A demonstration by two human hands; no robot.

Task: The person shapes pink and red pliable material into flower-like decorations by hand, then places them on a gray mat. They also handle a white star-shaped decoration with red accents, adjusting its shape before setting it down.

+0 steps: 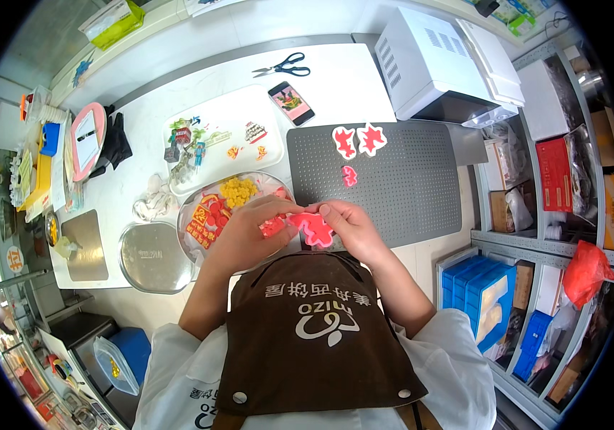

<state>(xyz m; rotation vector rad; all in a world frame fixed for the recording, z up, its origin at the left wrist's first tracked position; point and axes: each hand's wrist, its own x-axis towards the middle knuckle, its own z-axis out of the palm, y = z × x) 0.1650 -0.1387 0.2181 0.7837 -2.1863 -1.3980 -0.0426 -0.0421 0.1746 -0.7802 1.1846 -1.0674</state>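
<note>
Between both hands is a pinkish-red, wavy-edged leaf-like piece (319,232) with a paler raised rim, possibly a cutter or a moulded piece. My left hand (256,228) pinches its left end over the edge of a round tray (182,228). Thumb and fingers of my right hand (345,221) grip its upper right edge. Under and beside my left hand, the paper-lined tray holds yellow flower-like pieces (238,192) and red-and-gold decorations (209,220). Beyond my right hand, a small pink shape (349,176) and two white-edged red shapes (345,142) (372,140) lie on a perforated grey mat (414,183).
A white tray (215,115) with toy figures and toppers stands behind the round tray. Farther back are a phone (291,104) and scissors (284,66). An oval metal tray (151,258) sits left, a white microwave-like appliance (425,64) back right, and shelving (532,236) right.
</note>
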